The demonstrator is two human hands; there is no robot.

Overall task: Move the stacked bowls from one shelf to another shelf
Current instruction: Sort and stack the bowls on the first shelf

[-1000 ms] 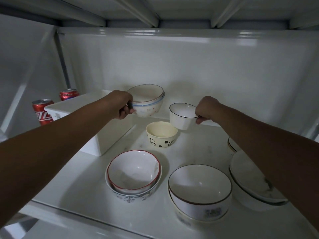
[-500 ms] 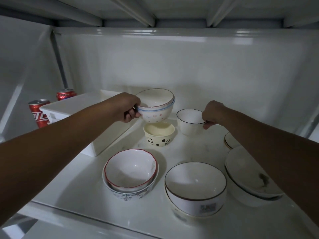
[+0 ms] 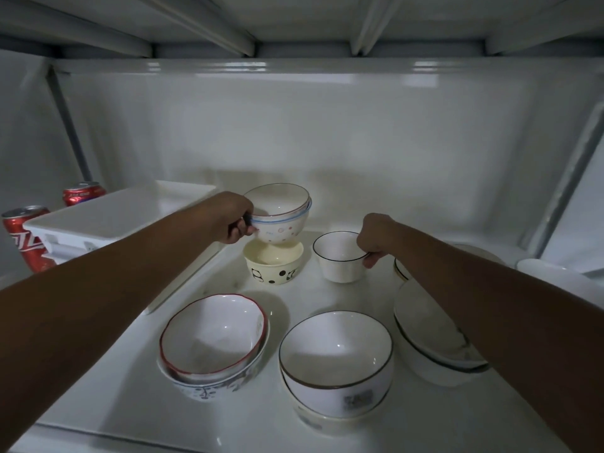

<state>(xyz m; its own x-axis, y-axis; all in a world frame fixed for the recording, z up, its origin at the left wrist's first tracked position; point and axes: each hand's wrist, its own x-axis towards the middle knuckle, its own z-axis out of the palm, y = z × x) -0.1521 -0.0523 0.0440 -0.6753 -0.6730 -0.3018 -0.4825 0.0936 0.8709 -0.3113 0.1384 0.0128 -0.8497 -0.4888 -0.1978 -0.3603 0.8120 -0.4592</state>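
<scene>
Both hands are drifting rightward compared with a second ago: the left hand [image 3: 233,220] is pinching the rim of the spotted, blue-rimmed stacked ceramic bowls [image 3: 280,212], now hanging directly over the cream panda-print bowl [image 3: 274,265]. Her right hand [image 3: 376,238] is pinching the rim of the small white black-rimmed bowl [image 3: 340,256], which is sitting on or just above the white shelf [image 3: 130,393]. Glazed ceramic is likely slippery, stiff and breakable; gripping rims firmly seems wisest.
</scene>
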